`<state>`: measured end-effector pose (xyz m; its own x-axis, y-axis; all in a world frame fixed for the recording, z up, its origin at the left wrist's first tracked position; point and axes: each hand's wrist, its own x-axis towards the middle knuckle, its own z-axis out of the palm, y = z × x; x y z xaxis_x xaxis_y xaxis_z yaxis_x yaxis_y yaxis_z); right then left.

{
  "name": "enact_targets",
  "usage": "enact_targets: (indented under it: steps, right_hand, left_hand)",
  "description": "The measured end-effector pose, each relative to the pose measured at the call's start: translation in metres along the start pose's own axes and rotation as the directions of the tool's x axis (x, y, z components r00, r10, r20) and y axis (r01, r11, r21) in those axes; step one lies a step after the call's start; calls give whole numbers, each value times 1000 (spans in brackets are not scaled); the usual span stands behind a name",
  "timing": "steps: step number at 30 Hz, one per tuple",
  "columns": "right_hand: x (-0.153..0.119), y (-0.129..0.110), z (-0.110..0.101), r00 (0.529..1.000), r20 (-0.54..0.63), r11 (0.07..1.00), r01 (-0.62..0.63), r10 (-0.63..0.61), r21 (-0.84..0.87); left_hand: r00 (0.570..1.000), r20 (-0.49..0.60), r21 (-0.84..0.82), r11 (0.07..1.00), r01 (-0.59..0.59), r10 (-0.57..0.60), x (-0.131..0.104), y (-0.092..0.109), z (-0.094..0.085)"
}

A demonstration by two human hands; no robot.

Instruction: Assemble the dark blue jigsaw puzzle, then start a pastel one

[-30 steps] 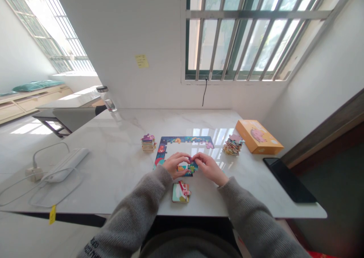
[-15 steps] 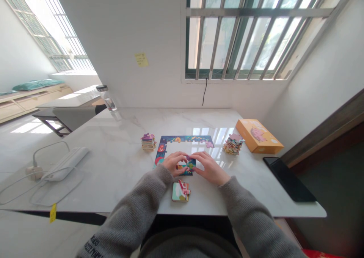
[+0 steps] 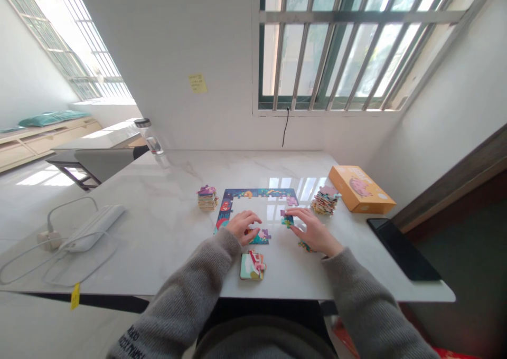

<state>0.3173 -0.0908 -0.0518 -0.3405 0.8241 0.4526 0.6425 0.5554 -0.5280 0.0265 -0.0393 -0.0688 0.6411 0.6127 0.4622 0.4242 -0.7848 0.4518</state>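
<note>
Our right hand (image 3: 317, 234) pinched a dark puzzle piece (image 3: 287, 220) printed in green and purple between thumb and fingers. The piece sat in the open gap between the upper right corner of the puzzle border (image 3: 259, 192) and the end of its lower strip; we could not tell whether it touched the tabletop (image 3: 170, 243). Our left hand (image 3: 242, 227) arched over the border's lower left, its fingers parted from the thumb; contact with the border was unclear to us. The border ran along its far side, down its left and partway along the near side, with bare tabletop inside.

Loose pieces (image 3: 306, 246) lay partly hidden under our right hand. A low pile (image 3: 252, 266) lay between the border and the tabletop's front edge. A left stack (image 3: 207, 198) and a right stack (image 3: 325, 200) flanked the border, the latter near an orange box (image 3: 360, 190). A black tablet (image 3: 402, 249) lay along the right edge. Open room stretched leftward to a white power strip (image 3: 95, 228) and back to the wall (image 3: 222, 126).
</note>
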Motion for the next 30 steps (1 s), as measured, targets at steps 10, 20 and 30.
enact_targets:
  steps: [10, 20, 30]
  right_hand:
    - [-52, 18, -30, 988, 97, 985, -107, 121, -137]
    - [-47, -8, 10, 995, -20, 986, -101, 99, -132]
    - [-9, -4, 23, 993, 99, 987, -43, 59, -154]
  left_hand:
    - [999, 51, 64, 998, -18, 15, 0, -5, 2]
    - [998, 64, 74, 997, -11, 7, 0, -5, 2]
    - [997, 72, 79, 997, 19, -24, -1, -12, 9]
